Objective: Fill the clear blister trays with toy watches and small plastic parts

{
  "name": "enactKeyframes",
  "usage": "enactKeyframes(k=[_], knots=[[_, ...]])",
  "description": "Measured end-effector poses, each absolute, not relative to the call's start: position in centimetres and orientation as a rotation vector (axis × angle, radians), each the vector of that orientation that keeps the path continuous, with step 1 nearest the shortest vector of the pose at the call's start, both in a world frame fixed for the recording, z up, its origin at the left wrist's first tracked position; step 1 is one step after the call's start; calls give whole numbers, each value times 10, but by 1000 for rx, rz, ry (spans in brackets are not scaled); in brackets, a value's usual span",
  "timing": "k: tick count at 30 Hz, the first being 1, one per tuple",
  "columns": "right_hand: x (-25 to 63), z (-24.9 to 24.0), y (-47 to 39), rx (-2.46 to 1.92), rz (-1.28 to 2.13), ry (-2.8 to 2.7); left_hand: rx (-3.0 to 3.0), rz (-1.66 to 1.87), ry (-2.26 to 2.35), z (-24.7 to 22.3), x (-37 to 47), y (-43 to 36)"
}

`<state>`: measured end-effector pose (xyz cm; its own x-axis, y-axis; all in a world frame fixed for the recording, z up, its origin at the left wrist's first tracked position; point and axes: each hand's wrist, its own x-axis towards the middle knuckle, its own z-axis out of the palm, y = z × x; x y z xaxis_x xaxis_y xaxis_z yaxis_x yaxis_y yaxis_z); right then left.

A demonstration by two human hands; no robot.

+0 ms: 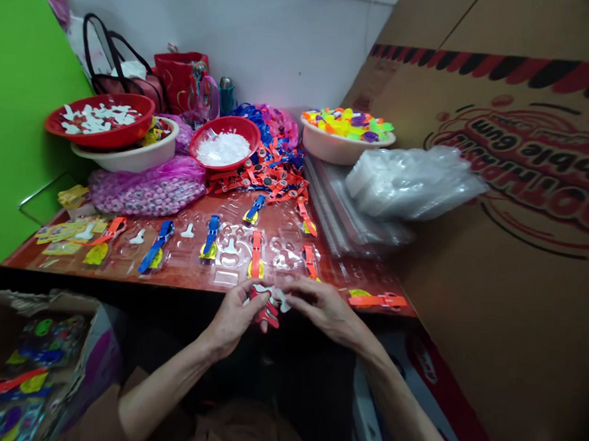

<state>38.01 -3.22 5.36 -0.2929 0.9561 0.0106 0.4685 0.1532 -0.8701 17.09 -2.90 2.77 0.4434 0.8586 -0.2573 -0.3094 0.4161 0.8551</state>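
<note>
Just past the table's front edge, my left hand (233,316) is closed around several small red-and-white flat pieces (269,316). My right hand (322,307) is close beside it, its thumb and fingers pinching a small white piece (283,301). On the table behind them lie clear plastic trays (229,260) with moulded hollows. Some hollows hold white Y-shaped pieces (188,230). Blue straps (160,244) and orange straps (256,253), with yellow parts under them, lie across the trays.
Behind the trays stand a red bowl (100,141) of white pieces, a smaller red bowl (222,167) and a cream basin (335,148) of bright pieces. Clear plastic sleeves (401,187) are stacked at right, by a large cardboard box (510,287). An open carton (83,360) sits lower left.
</note>
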Motion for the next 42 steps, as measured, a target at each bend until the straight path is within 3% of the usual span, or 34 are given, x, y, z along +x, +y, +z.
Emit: enactKeyframes(k=[6, 13, 23, 29, 37, 42], knots=[[409, 33, 30, -1585, 876, -1652, 751, 854, 788, 31, 165, -24], [400, 22, 55, -1916, 496, -2017, 739, 859, 827, 29, 159, -18], [381, 19, 46, -1867, 98, -2517, 690, 890, 773, 35, 166, -10], [385, 27, 34, -1631, 359, -2123, 592, 924, 764, 42, 171, -6], [359, 34, -33, -1362, 1077, -1492, 582, 929, 704, 48, 182, -14], [361, 23, -54, -1222, 1026, -1418, 638, 870, 741, 45, 190, -24]])
